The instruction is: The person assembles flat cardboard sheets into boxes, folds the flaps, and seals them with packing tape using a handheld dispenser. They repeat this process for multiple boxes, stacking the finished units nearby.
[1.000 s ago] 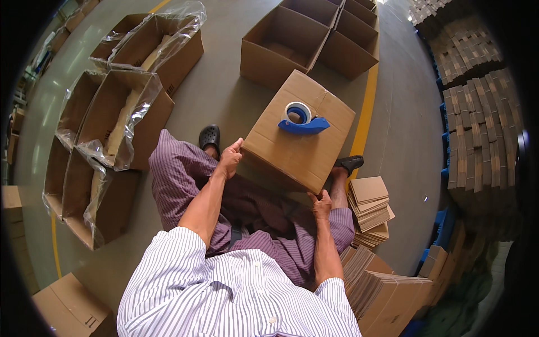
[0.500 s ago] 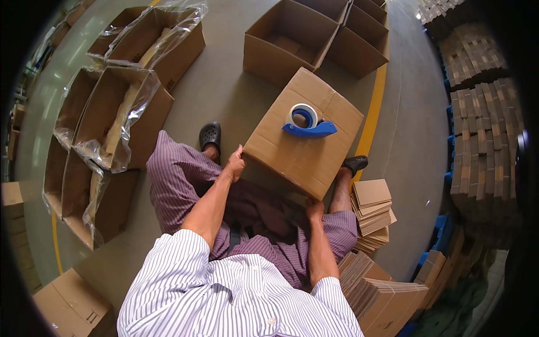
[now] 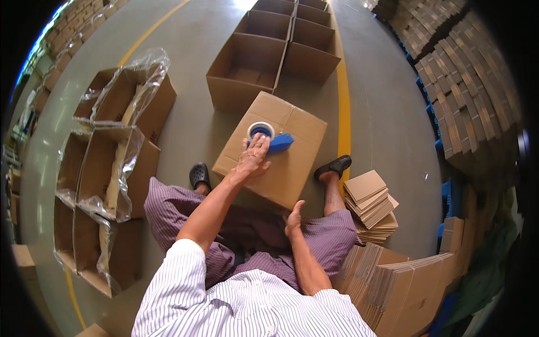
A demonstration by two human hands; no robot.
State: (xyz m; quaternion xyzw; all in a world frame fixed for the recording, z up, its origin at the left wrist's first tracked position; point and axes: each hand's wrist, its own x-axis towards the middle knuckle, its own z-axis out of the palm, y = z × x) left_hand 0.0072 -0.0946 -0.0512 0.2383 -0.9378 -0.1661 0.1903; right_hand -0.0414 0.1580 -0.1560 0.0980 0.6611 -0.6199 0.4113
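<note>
A closed cardboard box (image 3: 281, 174) stands on the floor between my legs, one corner toward me. On its top lies a blue tape dispenser (image 3: 281, 142) with a roll of clear tape. My left hand (image 3: 254, 160) reaches over the box, its fingers closed over the dispenser's body beside the roll. At the near corner of the box is my right hand (image 3: 293, 220), thumb raised and apart from the fingers. Its fingertips are partly out of sight, and I cannot tell whether they touch the box.
Open cartons (image 3: 247, 67) stand in rows ahead. Cartons lined with clear plastic (image 3: 112, 168) are at the left. Flat cardboard pieces (image 3: 368, 196) and folded cartons (image 3: 410, 286) lie at my right, with tall stacks of flattened cardboard (image 3: 466, 95) beyond a yellow floor line (image 3: 343, 106).
My left hand has left the box's left edge and moved onto the tape dispenser, which has turned slightly. My right thumb now stands up. The whole view has shifted.
</note>
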